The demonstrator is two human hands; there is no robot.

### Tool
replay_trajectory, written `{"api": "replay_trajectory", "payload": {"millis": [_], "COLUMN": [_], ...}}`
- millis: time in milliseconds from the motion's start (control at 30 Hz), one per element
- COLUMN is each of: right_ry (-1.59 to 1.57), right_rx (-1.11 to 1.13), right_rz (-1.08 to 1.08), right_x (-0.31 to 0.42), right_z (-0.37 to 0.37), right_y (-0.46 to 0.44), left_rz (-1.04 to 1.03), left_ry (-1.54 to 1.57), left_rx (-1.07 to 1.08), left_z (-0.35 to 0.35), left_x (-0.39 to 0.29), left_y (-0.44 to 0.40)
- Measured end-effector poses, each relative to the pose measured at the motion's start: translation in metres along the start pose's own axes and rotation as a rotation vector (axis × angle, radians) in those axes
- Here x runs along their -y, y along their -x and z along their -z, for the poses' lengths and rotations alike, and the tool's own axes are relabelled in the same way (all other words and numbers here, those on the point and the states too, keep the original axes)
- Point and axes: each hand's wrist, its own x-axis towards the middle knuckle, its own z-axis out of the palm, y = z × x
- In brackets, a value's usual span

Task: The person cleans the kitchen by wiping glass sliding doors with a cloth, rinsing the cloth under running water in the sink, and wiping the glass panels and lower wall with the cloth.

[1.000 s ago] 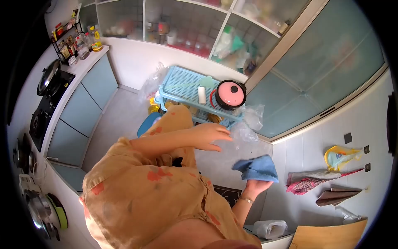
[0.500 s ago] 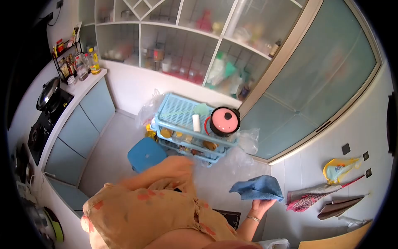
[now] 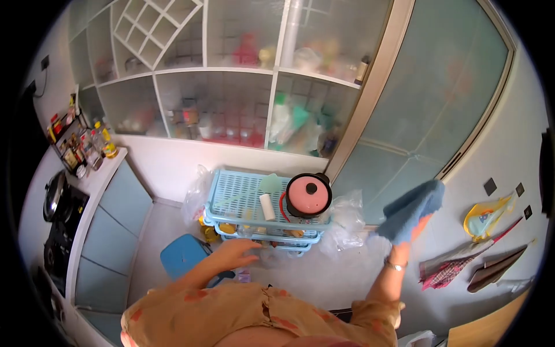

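Note:
A blue cloth point(image 3: 411, 209) hangs over the fingers and palm of my right hand point(image 3: 401, 252), which is raised at the right and wears a bracelet at the wrist. The cloth covers most of that hand. My left hand point(image 3: 238, 252) is held out low in front of me, fingers apart and empty, just in front of the light blue rack point(image 3: 231, 191). On the rack's top tier stand a black pot with a pink lid point(image 3: 306, 199), a white cylinder point(image 3: 267, 207) and a pale green utensil point(image 3: 270, 184).
A blue stool point(image 3: 184, 256) stands left of my left hand. Plastic bags point(image 3: 344, 222) lie beside the rack. A counter with a stove point(image 3: 63, 237) and bottles runs along the left. Cloths point(image 3: 442, 272) hang on the right wall. A glass sliding door point(image 3: 428, 115) is behind.
The view has tilted up, showing more of the cabinet. My right hand has risen to the right with the cloth. My left hand has moved left and down from its first position.

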Motion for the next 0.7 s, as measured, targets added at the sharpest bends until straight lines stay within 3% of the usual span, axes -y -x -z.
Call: {"api": "replay_trajectory", "payload": {"millis": [67,133,200,300,367,400,467,533,633,700], "right_ry": [0.155,0.061,0.055,0.252,0.305,0.302,0.408,0.380,0.573,0.583], "right_rx": [-0.171,-0.076,-0.092,0.002,0.003,0.002,0.264,0.211,0.344,0.237], "right_rz": [0.092,0.034,0.417,0.359,0.722,0.723,0.547,0.629,0.526,0.642], "right_x": [-0.055,-0.039,-0.056,-0.104,-0.118,-0.112,-0.100,-0.106,-0.135,-0.156], "right_z": [-0.069,-0.104,-0.172,-0.244,-0.285,-0.298,-0.314,-0.337,-0.360,-0.378], "right_y": [0.006,-0.002,-0.006,-0.012,-0.034,-0.045,-0.065,-0.094,-0.142,-0.179], "left_rz": [0.011,0.035,0.137,0.123,0.101,0.082,0.100,0.123,0.171,0.232], "left_ry": [0.020,0.029,0.067,0.082,0.065,0.052,0.060,0.067,0.086,0.044], "left_rx": [-0.042,-0.131,-0.183,-0.206,-0.232,-0.256,-0.258,-0.267,-0.306,-0.324], "left_z": [0.017,0.023,0.035,0.064,0.076,0.081,0.086,0.091,0.085,0.083], "left_x": [0.037,0.052,0.073,0.082,0.092,0.097,0.103,0.108,0.111,0.114], "left_y": [-0.007,-0.006,-0.019,-0.037,-0.049,-0.055,-0.066,-0.077,-0.090,-0.101]}}
